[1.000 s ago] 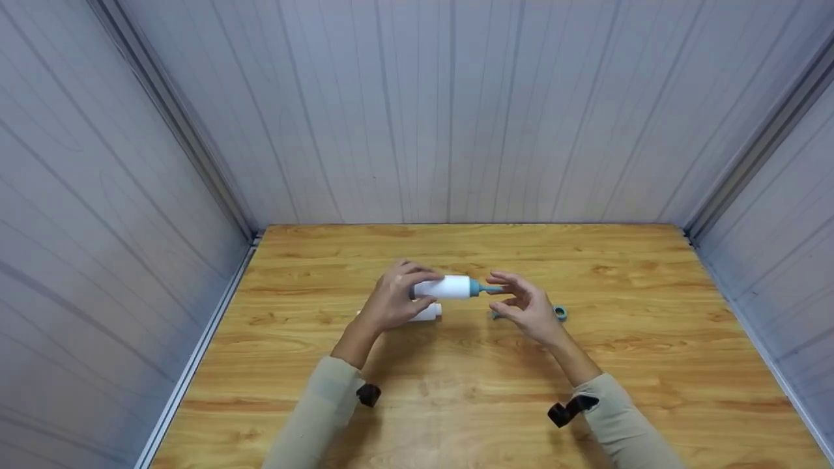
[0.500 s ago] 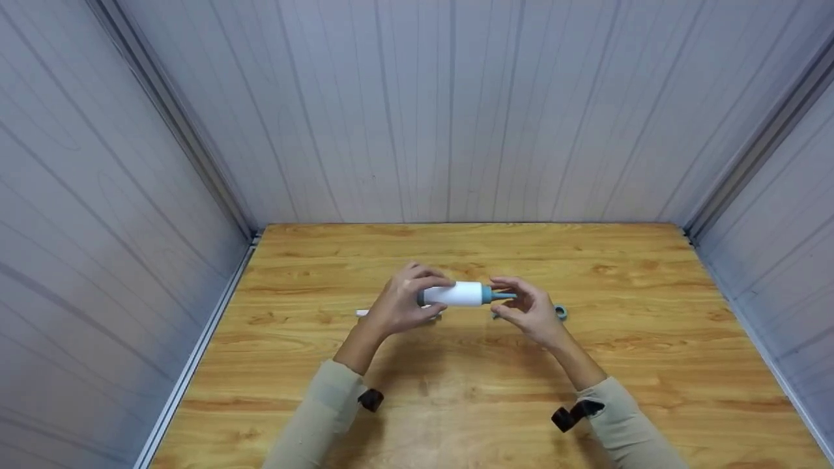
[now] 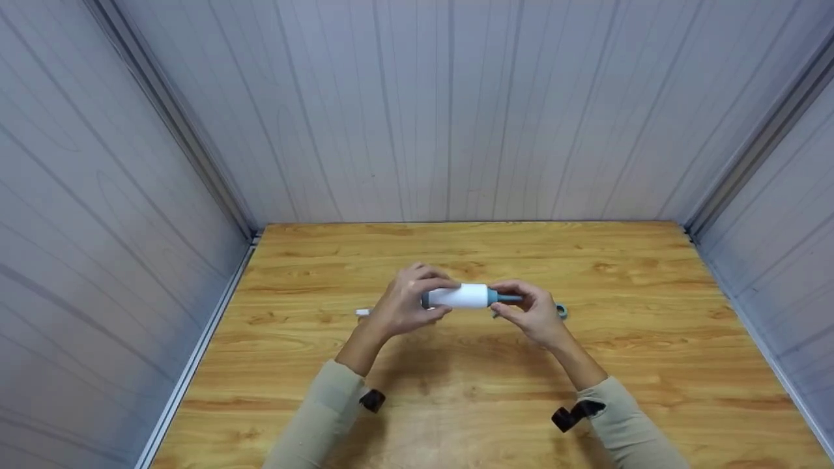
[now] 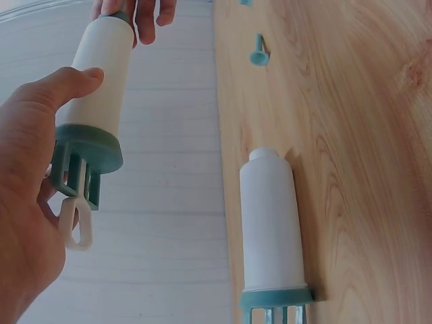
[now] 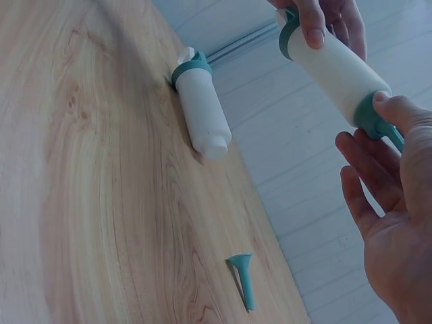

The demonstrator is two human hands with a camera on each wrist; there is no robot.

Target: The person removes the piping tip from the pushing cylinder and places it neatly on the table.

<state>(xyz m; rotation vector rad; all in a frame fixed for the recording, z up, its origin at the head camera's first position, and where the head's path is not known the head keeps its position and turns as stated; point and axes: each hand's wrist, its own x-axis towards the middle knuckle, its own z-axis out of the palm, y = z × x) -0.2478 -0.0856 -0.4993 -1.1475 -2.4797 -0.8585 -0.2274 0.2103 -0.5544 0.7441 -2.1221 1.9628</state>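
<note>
My left hand (image 3: 405,307) grips a white tube-shaped syringe (image 3: 468,296) by its barrel, held sideways above the table. In the left wrist view its teal collar (image 4: 91,147) carries finger grips and a white pull ring (image 4: 76,223). A teal nozzle (image 3: 510,298) with a wide base caps the other end. My right hand (image 3: 535,319) pinches that base between thumb and fingers. Below, a second white syringe (image 5: 204,111) lies on the table with a bare, stubby tip; my left hand hides most of it in the head view.
A loose teal nozzle (image 5: 244,283) lies on the wooden table (image 3: 456,404), near the right hand. A teal ring-shaped piece (image 3: 561,311) shows just right of that hand. Pale panel walls (image 3: 417,117) rise behind and at both sides.
My left hand has carried the syringe to the right, bringing its nozzle between the right hand's fingers. The right thumb and fingers have closed onto the nozzle's base.
</note>
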